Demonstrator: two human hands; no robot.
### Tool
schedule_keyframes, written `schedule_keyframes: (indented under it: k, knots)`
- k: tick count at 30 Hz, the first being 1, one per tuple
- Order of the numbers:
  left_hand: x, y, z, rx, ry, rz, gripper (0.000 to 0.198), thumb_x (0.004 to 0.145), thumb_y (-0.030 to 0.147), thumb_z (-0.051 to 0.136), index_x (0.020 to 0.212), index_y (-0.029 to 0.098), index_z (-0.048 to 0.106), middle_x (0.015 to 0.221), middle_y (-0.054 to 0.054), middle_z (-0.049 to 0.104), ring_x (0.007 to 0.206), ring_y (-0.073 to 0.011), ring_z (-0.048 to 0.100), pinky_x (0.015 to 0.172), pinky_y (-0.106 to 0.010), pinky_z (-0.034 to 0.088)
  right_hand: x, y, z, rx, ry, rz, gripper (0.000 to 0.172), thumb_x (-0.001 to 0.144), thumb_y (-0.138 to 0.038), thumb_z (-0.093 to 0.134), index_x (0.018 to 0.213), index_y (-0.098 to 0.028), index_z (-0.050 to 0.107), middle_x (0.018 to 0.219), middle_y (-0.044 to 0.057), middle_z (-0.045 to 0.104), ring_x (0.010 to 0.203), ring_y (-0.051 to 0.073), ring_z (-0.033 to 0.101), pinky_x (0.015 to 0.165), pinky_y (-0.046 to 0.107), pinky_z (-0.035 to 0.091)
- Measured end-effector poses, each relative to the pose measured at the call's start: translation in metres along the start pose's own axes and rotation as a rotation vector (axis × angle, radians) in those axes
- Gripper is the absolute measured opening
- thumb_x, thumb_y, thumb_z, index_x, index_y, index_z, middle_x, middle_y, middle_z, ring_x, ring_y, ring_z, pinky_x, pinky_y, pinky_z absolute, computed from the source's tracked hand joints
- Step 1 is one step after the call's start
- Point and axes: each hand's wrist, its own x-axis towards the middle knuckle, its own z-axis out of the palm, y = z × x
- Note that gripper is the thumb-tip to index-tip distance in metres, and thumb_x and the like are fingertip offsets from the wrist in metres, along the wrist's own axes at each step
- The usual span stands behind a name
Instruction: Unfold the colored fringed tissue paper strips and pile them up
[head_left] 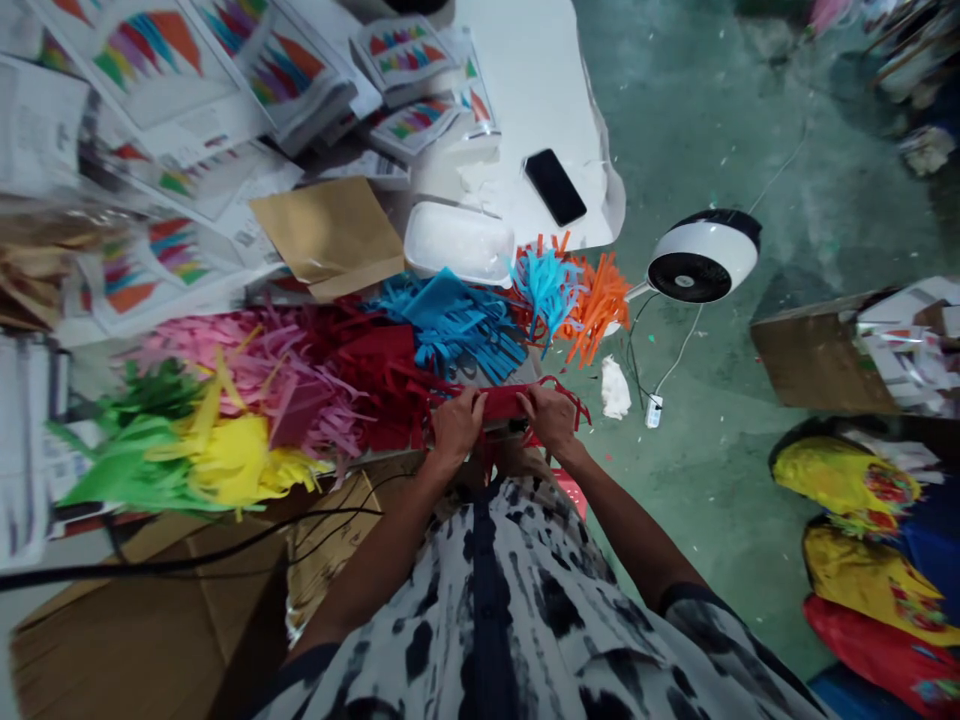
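Pinching a red fringed paper strip (504,404), the left hand (456,428) and right hand (551,418) each grip it between thumb and fingers, close together. Just beyond the strip lies a heap of blue paper fringe (450,322); a pile of dark red paper fringe (375,380) sits beside the strip, to its left.

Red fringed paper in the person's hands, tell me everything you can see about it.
The red fringed paper looks like a thin, matte sheet, with a solid band in the middle and narrow cut strips reaching out at both ends. It lies roughly crosswise in front of the person. The fingers of the left hand and right hand rest on the band, with red showing between them. Strips curl out past the right hand and hang below the hands. A larger heap of red fringed paper lies just beyond it.
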Motion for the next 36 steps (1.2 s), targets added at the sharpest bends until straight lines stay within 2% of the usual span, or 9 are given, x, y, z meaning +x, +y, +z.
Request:
schedule_keyframes:
  k: [10,16,18,21,24,27,29,33,36]
  knots:
    - [0.007,0.006,-0.003,0.162,-0.030,-0.022,0.045,0.108,0.053,0.037,0.116,0.023,0.069,0.095,-0.014,0.078,0.089,-0.0294,0.076,0.070,-0.030,0.042,0.007,0.001,0.004,-0.073,-0.046,0.006,0.046,0.110,-0.052,0.042,0.099,-0.017,0.070,0.090,0.012,0.078,0.079,0.021,0.069,0.067,0.030,0.029]
    - [0.010,0.000,-0.001,0.176,-0.033,0.051,0.049,0.109,0.051,0.031,0.115,0.020,0.069,0.093,-0.014,0.077,0.086,-0.0294,0.074,0.069,-0.031,0.044,0.012,-0.002,-0.005,-0.058,-0.093,0.054,0.048,0.109,-0.057,0.042,0.100,-0.019,0.071,0.090,0.011,0.078,0.083,0.021,0.071,0.067,0.029,0.031]
    - [0.011,-0.002,-0.002,0.155,0.012,0.070,0.046,0.109,0.049,0.035,0.112,0.018,0.069,0.094,-0.015,0.076,0.089,-0.0292,0.073,0.071,-0.033,0.045,0.014,-0.002,-0.010,-0.053,-0.127,0.062,0.050,0.109,-0.058,0.040,0.101,-0.019,0.071,0.090,0.011,0.079,0.083,0.021,0.072,0.067,0.029,0.032]
    - [0.010,-0.004,-0.005,0.115,0.176,0.142,0.038,0.106,0.043,0.046,0.117,0.015,0.070,0.107,-0.018,0.075,0.103,-0.0312,0.069,0.082,-0.038,0.049,0.016,-0.003,-0.014,-0.054,-0.152,0.073,0.051,0.108,-0.059,0.040,0.101,-0.020,0.072,0.092,0.011,0.079,0.084,0.022,0.072,0.067,0.029,0.032]
    - [0.001,-0.005,-0.003,0.062,0.314,0.324,0.036,0.105,0.034,0.050,0.130,0.015,0.068,0.127,-0.019,0.071,0.120,-0.0319,0.063,0.099,-0.044,0.048,0.016,-0.003,-0.014,-0.046,-0.159,0.086,0.050,0.108,-0.059,0.042,0.103,-0.020,0.073,0.092,0.011,0.079,0.084,0.022,0.072,0.066,0.029,0.033]
    - [-0.017,-0.003,0.010,0.029,0.242,0.580,0.041,0.106,0.028,0.045,0.141,0.018,0.064,0.138,-0.015,0.069,0.131,-0.0280,0.060,0.113,-0.045,0.043,0.015,-0.003,-0.011,-0.038,-0.148,0.090,0.054,0.109,-0.060,0.038,0.104,-0.020,0.073,0.092,0.011,0.079,0.083,0.021,0.072,0.066,0.029,0.032]
    - [-0.029,-0.002,0.022,0.041,0.169,0.671,0.048,0.106,0.030,0.046,0.151,0.016,0.055,0.151,-0.014,0.061,0.143,-0.0279,0.052,0.122,-0.047,0.037,0.015,-0.004,-0.009,-0.041,-0.138,0.094,0.055,0.109,-0.060,0.036,0.103,-0.020,0.073,0.092,0.011,0.079,0.083,0.021,0.072,0.065,0.029,0.031]
    - [-0.040,-0.002,0.039,0.080,0.092,0.671,0.064,0.103,0.037,0.049,0.162,0.013,0.039,0.169,-0.013,0.038,0.159,-0.0317,0.030,0.130,-0.053,0.024,0.015,-0.006,-0.009,-0.041,-0.132,0.106,0.052,0.109,-0.058,0.038,0.103,-0.020,0.073,0.093,0.010,0.079,0.083,0.021,0.072,0.065,0.029,0.031]
    - [-0.040,-0.005,0.039,0.090,0.063,0.653,0.065,0.104,0.039,0.048,0.164,0.016,0.036,0.172,-0.012,0.031,0.161,-0.0314,0.024,0.131,-0.055,0.022,0.014,-0.007,-0.010,-0.041,-0.134,0.107,0.049,0.110,-0.054,0.038,0.104,-0.020,0.072,0.095,0.011,0.079,0.084,0.020,0.071,0.067,0.028,0.032]
